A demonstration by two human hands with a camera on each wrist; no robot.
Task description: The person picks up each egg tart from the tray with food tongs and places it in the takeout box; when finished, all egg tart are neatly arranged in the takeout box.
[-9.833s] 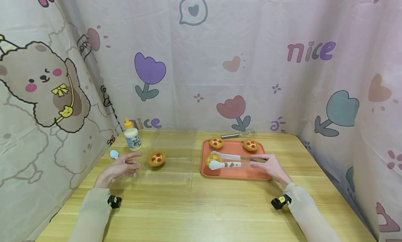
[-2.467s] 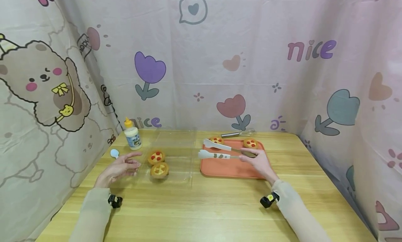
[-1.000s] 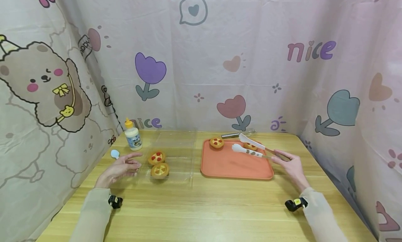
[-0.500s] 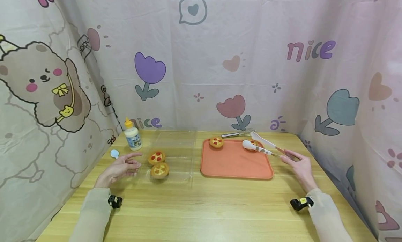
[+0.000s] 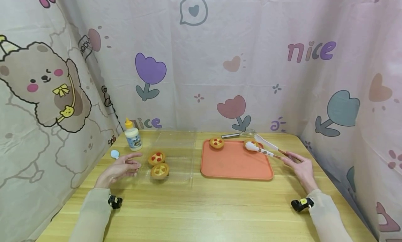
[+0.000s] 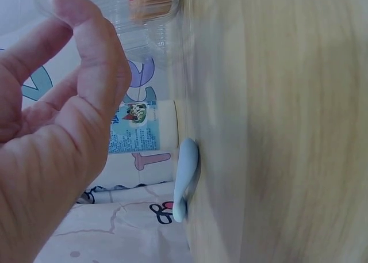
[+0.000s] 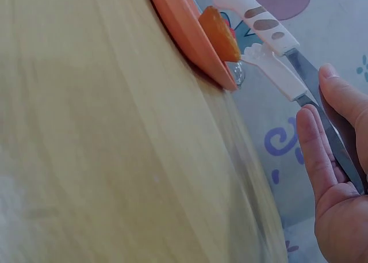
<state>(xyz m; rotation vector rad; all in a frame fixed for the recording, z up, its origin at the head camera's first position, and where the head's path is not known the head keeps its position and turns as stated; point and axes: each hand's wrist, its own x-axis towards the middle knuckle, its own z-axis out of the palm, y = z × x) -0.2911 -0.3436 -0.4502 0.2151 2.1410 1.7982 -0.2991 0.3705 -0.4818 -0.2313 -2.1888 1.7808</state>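
My right hand (image 5: 299,167) holds a pair of tongs (image 5: 264,151) by its metal arms, thumb on one side and fingers on the other. The white tong ends stand apart on either side of a toy tart (image 5: 246,143) at the far right of the orange tray (image 5: 235,165). A second tart (image 5: 216,143) sits at the tray's far left. My left hand (image 5: 120,168) has loosely bent fingers, with fingertips at the left rim of a clear plastic container (image 5: 180,168); contact is hard to judge. Inside it, a red-topped tart (image 5: 156,158) and a yellow-topped tart (image 5: 159,171) touch.
A whisk (image 5: 238,134) lies behind the tray. At the back left stands a white bottle (image 5: 133,137) with a yellow cap, and a pale blue spoon-like piece (image 5: 114,154) lies beside my left hand. A printed curtain (image 5: 201,60) encloses the wooden table (image 5: 201,207).
The yellow-topped tart has gone from the tray to the container. My right hand has since brought the tongs right, to the far right tart. The left hand has stayed put.
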